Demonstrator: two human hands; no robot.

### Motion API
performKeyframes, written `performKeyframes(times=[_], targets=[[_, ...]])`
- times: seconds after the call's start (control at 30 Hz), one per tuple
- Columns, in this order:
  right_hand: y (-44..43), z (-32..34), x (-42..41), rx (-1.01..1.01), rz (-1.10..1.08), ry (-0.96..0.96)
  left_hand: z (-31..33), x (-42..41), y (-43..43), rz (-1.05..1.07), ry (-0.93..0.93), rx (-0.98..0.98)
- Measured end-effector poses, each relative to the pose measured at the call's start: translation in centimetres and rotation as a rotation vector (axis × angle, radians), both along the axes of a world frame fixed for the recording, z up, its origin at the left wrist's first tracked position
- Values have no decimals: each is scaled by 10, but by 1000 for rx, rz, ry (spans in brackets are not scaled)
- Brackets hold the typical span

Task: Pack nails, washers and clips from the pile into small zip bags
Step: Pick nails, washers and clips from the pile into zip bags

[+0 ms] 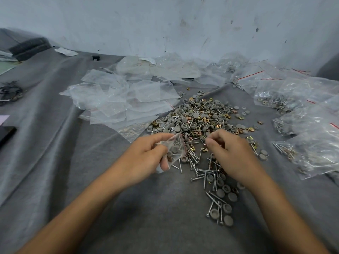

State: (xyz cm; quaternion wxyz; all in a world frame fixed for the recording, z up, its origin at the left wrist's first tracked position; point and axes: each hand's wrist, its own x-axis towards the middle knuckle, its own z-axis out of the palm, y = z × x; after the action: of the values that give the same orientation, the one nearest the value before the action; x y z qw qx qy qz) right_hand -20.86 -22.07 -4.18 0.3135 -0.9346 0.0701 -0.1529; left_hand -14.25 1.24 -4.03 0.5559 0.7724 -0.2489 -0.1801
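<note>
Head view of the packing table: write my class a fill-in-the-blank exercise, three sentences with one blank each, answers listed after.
1. The small zip bag is held in the person's ____ hand.
2. The empty bags lie to the ____ of the pile.
3. The filled bags have seal strips coloured ____.
4. The right hand reaches over the loose hardware.

Answers: left; left; red

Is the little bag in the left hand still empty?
No, the small zip bag pinched in the left hand already holds grey washers and some nails.
</note>
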Motion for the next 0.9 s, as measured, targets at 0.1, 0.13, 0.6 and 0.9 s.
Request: performKeyframes(times=[0.1, 0.13, 0.6, 0.9], targets=[[12, 9, -4, 411, 154, -57, -1, -1, 0, -8, -38, 24], [17, 11, -5, 485, 190, -63, -1, -2, -1, -11, -49, 36], [21, 10, -6, 691, 189, -93, 18, 45, 37, 420, 369, -355], [17, 10, -5, 662, 168, -103, 13, 90, 102, 584, 861, -806]])
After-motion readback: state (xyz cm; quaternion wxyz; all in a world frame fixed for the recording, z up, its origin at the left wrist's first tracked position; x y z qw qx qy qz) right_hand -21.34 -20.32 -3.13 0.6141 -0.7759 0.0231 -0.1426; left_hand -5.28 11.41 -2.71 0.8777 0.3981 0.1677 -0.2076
